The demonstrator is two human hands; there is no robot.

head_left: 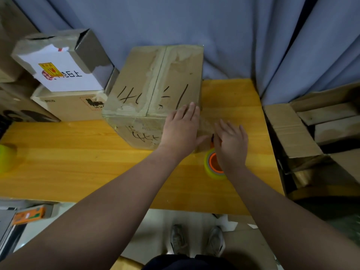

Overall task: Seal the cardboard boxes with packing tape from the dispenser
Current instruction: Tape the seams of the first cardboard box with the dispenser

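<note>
The cardboard box (155, 90) being sealed stands on the yellow wooden tabletop (78, 158), towards its far side and a little right of centre. Its long axis runs from near to far, tilted slightly to the right at the far end, and a closed flap seam under old, torn tape follows that axis along the top. Black handwritten strokes mark the top and the near face.

The left hand (181, 127) reaches forward with the arm nearly straight and lies flat on the box's near right corner, fingers spread and pointing away, palm pressed down; its grip is released, closing on nothing. The right hand (230, 145) is just to the right, palm down with fingers extended, over the tape dispenser (213, 164), a yellow-green roll on an orange core touching the tabletop beside the box's near right edge. A clear strip of tape appears to run from the box to the roll. Whether the right grip closes around the dispenser cannot be told.

A second yellow-green tape roll (6, 157) sits at the tabletop's far left edge. Two more boxes are stacked left of the main one: a white-labelled box (64, 63) atop a brown carton (70, 107). Flattened cardboard (292, 129) lies to the right, against a blue curtain (194, 22).
</note>
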